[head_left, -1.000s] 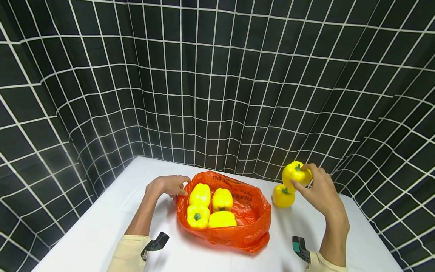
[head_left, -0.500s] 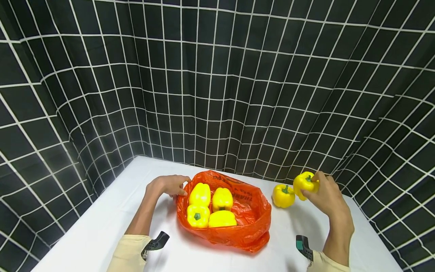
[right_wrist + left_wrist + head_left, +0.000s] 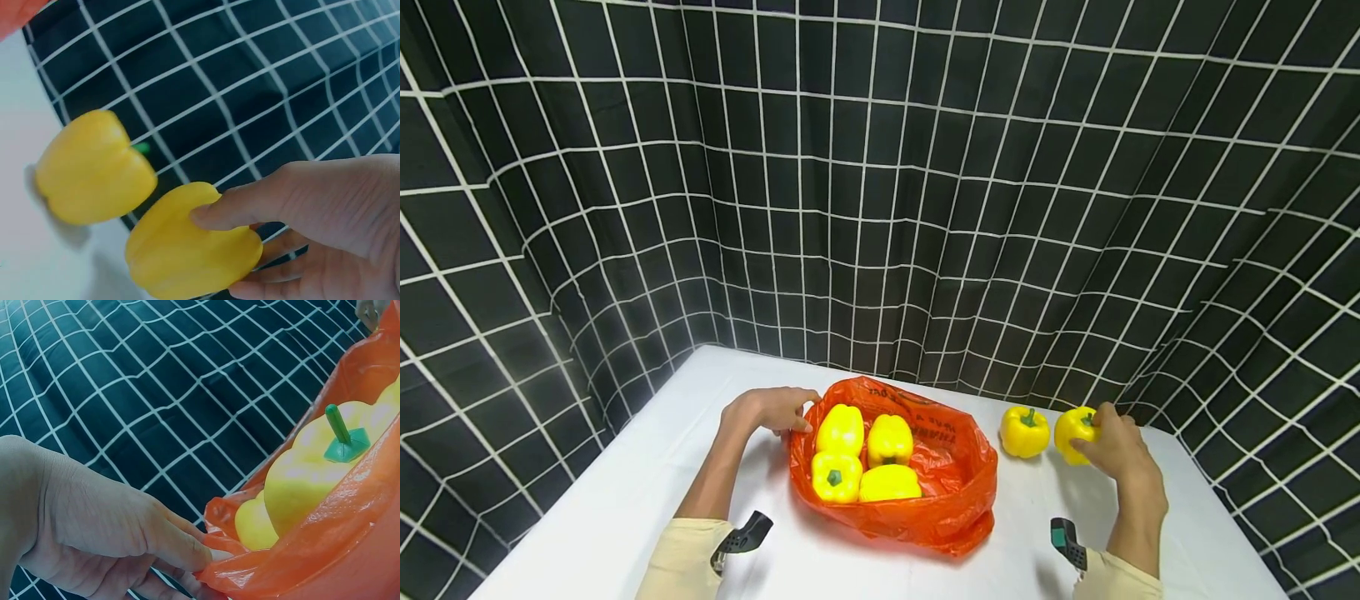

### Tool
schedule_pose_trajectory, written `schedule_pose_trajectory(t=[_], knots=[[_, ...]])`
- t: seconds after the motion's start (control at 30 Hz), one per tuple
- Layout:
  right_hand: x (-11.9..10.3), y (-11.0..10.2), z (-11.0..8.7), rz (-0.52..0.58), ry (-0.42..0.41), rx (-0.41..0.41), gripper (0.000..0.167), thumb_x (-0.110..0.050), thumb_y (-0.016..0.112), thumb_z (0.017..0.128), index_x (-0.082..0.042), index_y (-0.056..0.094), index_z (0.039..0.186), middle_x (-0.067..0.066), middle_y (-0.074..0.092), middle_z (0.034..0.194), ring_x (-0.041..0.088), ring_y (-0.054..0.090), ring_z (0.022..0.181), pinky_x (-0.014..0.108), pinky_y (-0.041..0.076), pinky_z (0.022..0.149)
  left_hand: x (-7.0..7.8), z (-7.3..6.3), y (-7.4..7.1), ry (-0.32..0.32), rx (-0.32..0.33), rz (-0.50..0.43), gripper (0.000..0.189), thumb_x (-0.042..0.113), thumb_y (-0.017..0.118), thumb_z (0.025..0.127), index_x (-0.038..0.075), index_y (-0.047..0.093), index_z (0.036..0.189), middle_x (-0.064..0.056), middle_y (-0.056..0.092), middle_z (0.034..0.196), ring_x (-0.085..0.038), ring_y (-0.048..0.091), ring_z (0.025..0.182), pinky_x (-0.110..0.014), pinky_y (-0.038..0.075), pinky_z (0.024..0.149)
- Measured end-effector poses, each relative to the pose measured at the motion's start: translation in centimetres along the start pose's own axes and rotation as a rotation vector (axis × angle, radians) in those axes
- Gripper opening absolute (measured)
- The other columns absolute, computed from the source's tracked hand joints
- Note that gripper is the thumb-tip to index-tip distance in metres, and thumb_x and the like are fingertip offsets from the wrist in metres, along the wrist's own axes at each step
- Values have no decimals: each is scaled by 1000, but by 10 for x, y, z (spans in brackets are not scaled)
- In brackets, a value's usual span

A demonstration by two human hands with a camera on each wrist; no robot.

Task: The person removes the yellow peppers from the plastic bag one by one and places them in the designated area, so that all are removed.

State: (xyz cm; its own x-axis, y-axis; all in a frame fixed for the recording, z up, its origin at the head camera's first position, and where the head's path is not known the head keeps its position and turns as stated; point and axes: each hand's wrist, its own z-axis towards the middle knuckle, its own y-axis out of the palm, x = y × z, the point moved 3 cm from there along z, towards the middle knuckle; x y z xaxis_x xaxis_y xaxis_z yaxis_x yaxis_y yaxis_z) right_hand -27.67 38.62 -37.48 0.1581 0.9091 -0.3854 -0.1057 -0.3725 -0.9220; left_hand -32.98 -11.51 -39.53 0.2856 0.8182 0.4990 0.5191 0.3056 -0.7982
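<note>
In the head view, my right hand (image 3: pixel 1122 446) grips a yellow bell pepper (image 3: pixel 1072 435), thumb on the near side and fingers behind, low over the table at the right. Just left of it a second yellow bell pepper (image 3: pixel 1025 432) stands with its green stem up. My left hand (image 3: pixel 119 531) pinches the rim of a red plastic bag (image 3: pixel 917 523) between thumb and fingers. Inside the open bag lie several yellow peppers (image 3: pixel 841 430); one shows its green stem (image 3: pixel 338 425) in the left wrist view.
The bag and peppers stand on a white table (image 3: pixel 647 442). Behind and on both sides hangs a dark curtain (image 3: pixel 880 208) with a white grid, close to the table's back edge. Each wrist carries a black strap-on device (image 3: pixel 747 532).
My right hand has carried its pepper right and down, from above the standing pepper to a spot beside it. The left hand and bag have stayed in place.
</note>
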Motion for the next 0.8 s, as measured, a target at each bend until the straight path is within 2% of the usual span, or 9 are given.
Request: schedule_pose_trajectory(t=[0.17, 0.47, 0.67, 0.8], knots=[[8, 13, 6, -2, -10, -69, 57, -15, 81, 87, 16, 47, 122, 37, 59, 109, 42, 58, 92, 57, 55, 88, 0, -1, 1, 0, -4, -20, 48, 14, 70, 99, 8, 54, 143, -6, 66, 85, -29, 74, 77, -28, 55, 72], [10, 16, 8, 6, 17, -82, 58, -15, 80, 88, 17, 47, 123, 37, 59, 111, 40, 59, 92, 57, 55, 89, 0, 1, 0, 26, -9, -13, 47, 13, 70, 99, 7, 54, 143, -5, 67, 81, -29, 74, 76, -29, 55, 72], [12, 17, 9, 27, 8, -83, 58, -17, 80, 88, 17, 47, 122, 35, 60, 108, 37, 58, 90, 53, 55, 84, -2, 2, 0, 23, -6, 2, 48, 14, 70, 99, 8, 53, 143, -5, 67, 79, -27, 72, 75, -31, 56, 74], [11, 16, 8, 27, -10, -92, 56, -17, 79, 90, 17, 47, 121, 32, 61, 105, 35, 58, 88, 49, 55, 81, -2, 1, 1, 22, -7, -12, 48, 13, 70, 99, 7, 53, 144, -5, 67, 79, -29, 73, 76, -28, 54, 72]])
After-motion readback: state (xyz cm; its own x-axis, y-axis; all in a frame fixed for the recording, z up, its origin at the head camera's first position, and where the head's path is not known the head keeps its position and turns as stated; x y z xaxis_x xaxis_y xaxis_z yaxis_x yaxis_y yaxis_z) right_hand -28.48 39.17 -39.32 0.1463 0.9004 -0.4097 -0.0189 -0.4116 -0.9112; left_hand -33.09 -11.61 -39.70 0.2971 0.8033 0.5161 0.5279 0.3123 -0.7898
